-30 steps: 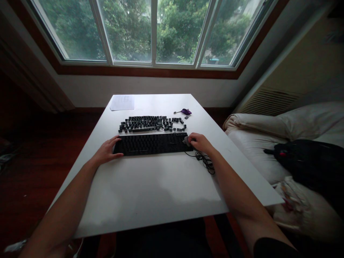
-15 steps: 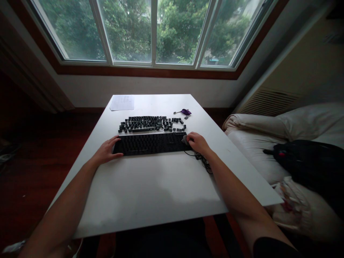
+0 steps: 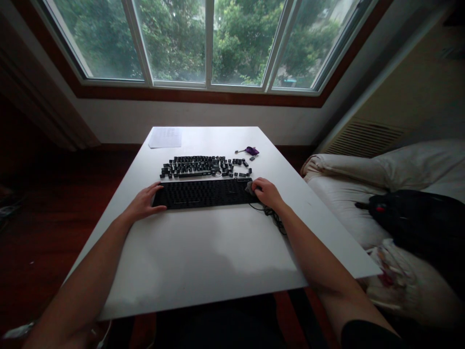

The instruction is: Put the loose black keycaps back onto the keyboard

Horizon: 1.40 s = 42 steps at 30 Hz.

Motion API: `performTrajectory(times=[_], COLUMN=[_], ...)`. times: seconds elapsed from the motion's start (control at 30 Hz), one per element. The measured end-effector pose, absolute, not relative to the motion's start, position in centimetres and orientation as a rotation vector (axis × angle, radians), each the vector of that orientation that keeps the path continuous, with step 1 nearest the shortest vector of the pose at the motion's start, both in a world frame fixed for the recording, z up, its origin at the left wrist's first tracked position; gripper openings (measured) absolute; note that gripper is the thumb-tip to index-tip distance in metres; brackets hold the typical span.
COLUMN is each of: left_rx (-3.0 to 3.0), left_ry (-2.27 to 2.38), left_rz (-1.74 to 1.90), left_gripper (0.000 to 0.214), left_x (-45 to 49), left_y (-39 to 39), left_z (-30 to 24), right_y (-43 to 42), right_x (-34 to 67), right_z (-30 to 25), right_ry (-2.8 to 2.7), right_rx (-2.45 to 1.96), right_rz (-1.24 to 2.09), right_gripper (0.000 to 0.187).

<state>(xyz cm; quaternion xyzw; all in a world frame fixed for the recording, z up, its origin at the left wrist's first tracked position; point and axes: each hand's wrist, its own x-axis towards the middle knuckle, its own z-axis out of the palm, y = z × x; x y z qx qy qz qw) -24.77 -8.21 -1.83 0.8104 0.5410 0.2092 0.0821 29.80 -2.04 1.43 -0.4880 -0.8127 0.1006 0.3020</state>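
A black keyboard (image 3: 203, 194) with its keycaps off lies lengthwise across the white table. My left hand (image 3: 143, 202) grips its left end, fingers at the far corner and thumb along the near edge. At the opposite end, my right hand (image 3: 267, 193) is closed on a small grey cloth (image 3: 249, 188), pressed against the keyboard's right part. Just behind the keyboard, many loose black keycaps (image 3: 196, 166) sit in rough rows. The keyboard's bundled black cable (image 3: 275, 218) lies beside my right forearm.
Toward the far right of the table (image 3: 203, 261) are a purple tool with a thin shaft (image 3: 250, 150) and a small dark piece (image 3: 253, 158). Paper sheets (image 3: 165, 137) lie at the far left corner. A sofa (image 3: 337, 194) with a black bag (image 3: 417, 218) stands on the right.
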Motion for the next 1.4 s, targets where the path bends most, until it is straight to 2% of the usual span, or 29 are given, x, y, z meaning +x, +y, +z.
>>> performTrajectory(times=[1.4], left_rx=[2.416], left_ry=[1.617], left_rz=[0.626], left_gripper=[0.089], left_x=[-25.0], left_y=[-8.2], left_z=[-2.1], right_y=[-1.4], right_x=[30.1], right_z=[-0.2], right_ry=[-2.039], right_rx=[-1.321], right_rz=[0.346], right_gripper=[0.012])
